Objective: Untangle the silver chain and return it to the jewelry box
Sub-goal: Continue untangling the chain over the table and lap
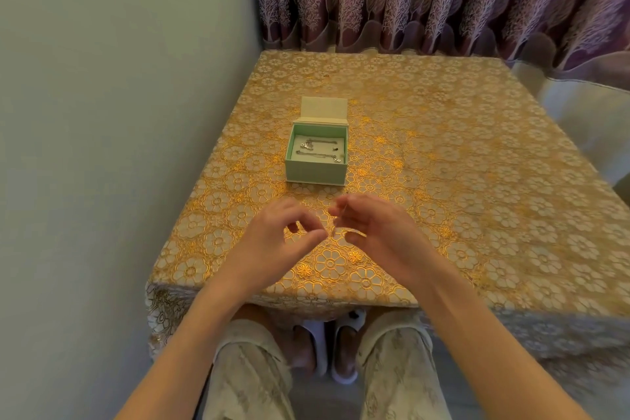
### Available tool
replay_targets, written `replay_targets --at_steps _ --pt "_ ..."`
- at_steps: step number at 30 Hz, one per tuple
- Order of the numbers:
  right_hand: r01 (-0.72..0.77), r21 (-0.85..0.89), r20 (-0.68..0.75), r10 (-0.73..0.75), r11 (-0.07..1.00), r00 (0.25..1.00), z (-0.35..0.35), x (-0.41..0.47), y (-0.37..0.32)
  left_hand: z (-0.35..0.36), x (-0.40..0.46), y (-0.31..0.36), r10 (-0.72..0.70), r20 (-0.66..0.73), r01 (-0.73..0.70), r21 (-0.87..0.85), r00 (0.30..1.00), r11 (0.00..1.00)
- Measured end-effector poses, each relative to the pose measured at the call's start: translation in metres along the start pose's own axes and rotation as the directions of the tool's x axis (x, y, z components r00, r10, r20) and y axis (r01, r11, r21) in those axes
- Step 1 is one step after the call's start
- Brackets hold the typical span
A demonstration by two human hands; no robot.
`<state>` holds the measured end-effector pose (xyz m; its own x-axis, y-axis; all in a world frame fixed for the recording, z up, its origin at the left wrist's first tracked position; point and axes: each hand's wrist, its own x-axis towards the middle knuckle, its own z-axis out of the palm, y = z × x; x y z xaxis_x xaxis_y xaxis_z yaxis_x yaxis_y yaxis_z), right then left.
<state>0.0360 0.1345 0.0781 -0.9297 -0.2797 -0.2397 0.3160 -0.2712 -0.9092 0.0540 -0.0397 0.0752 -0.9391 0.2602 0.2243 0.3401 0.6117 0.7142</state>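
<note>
A pale green jewelry box [315, 174] stands open on the table, its cream lid [324, 109] tipped back. Silver chains and small pieces [318, 150] lie on its white lining. In front of the box both hands hover close together over the tablecloth. My right hand [375, 232] has its fingers curled, and a very thin silver chain [337, 220] shows faintly at the fingertips. My left hand [272, 239] is curled too, its thumb tip reaching to the same strand. Most of the chain is too fine to make out.
The table [460, 181] wears a gold floral cloth and stands against a grey wall [119, 112] on the left. A purple patterned curtain [443, 0] hangs behind it. My knees and white slippers [344, 351] are under the front edge.
</note>
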Motion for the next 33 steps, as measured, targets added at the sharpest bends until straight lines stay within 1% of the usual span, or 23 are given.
replay_targets --at_steps 2,4,6,8,13,16,18,20,23,26,28,33 --pt "0.044 -0.093 0.0 -0.045 0.995 0.999 0.001 -0.004 -0.005 0.0 0.001 -0.001 -0.041 -0.004 0.041 -0.022 0.999 0.999" --pt "0.089 -0.246 0.012 -0.089 0.965 0.996 0.001 -0.008 -0.011 -0.001 0.003 0.0 -0.094 -0.018 0.091 -0.099 0.995 0.991" --pt "0.144 -0.404 0.031 -0.144 0.903 0.989 0.004 -0.012 -0.016 0.0 0.006 0.003 -0.116 0.004 0.115 -0.188 0.993 0.975" --pt "0.206 -0.512 0.068 -0.199 0.834 0.978 0.006 -0.016 -0.021 0.001 0.008 0.008 -0.106 0.059 0.118 -0.285 0.993 0.951" --pt "0.313 -0.613 0.188 -0.251 0.725 0.95 0.005 -0.026 -0.032 0.0 0.003 0.024 -0.123 0.198 0.209 -0.51 0.972 0.834" --pt "0.329 -0.669 0.197 -0.268 0.667 0.943 0.0 -0.032 -0.034 -0.006 -0.004 0.029 -0.128 0.171 0.2 -0.523 0.977 0.829" --pt "0.326 -0.678 0.181 -0.28 0.658 0.943 -0.002 -0.036 -0.032 -0.01 -0.01 0.032 -0.141 0.114 0.18 -0.51 0.983 0.841" --pt "0.318 -0.661 0.159 -0.287 0.679 0.945 -0.002 -0.041 -0.027 -0.013 -0.016 0.035 -0.14 0.069 0.156 -0.493 0.988 0.856" --pt "0.303 -0.616 0.131 -0.285 0.727 0.95 0.002 -0.048 -0.017 -0.015 -0.025 0.036 -0.099 0.045 0.108 -0.422 0.994 0.9" --pt "0.285 -0.525 0.102 -0.273 0.802 0.957 0.007 -0.056 -0.01 -0.016 -0.034 0.035 -0.06 -0.006 0.055 -0.339 0.998 0.939" --pt "0.279 -0.46 0.094 -0.266 0.843 0.959 0.012 -0.062 -0.005 -0.015 -0.042 0.037 -0.063 -0.049 0.043 -0.33 0.997 0.943" --pt "0.288 -0.357 0.126 -0.259 0.889 0.958 0.024 -0.077 0.011 -0.006 -0.063 0.043 -0.096 -0.101 0.053 -0.367 0.99 0.929"
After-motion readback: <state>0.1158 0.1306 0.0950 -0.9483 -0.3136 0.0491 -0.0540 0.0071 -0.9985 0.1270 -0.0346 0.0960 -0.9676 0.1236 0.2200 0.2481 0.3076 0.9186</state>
